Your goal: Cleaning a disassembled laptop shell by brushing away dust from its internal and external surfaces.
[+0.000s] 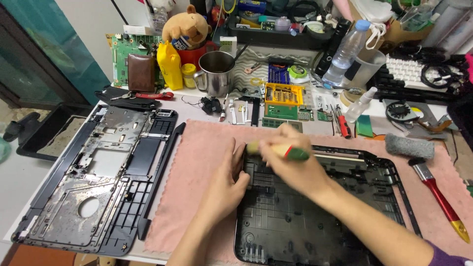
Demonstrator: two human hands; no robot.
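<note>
Head view looks down on my two bare hands over a black plastic laptop base [315, 216], a ribbed, moulded shell with rounded corners lying on a nubby pink cloth [197, 177] spread across the surface [19, 182]. My right hand [290, 162] has its grip pinched shut around a small brush [281, 150] with a pale wooden handle and a green band, held across the shell's upper left corner. My left hand [229, 184] lies flat with its fingers pressed against the shell's left edge near a slotted vent; it clasps nothing.

To the left, off the cloth, rests a second laptop frame [98, 177], black plastic with dull grey metal plates and a round hole. At the right edge of the cloth lie a fuzzy grey roller [409, 146] and a flat paintbrush [438, 197] with a glossy red handle and gold tip. Further back stand a polished steel mug [214, 74], a clear plastic bottle [345, 54] and a yellow tray of screwdriver bits [283, 94].
</note>
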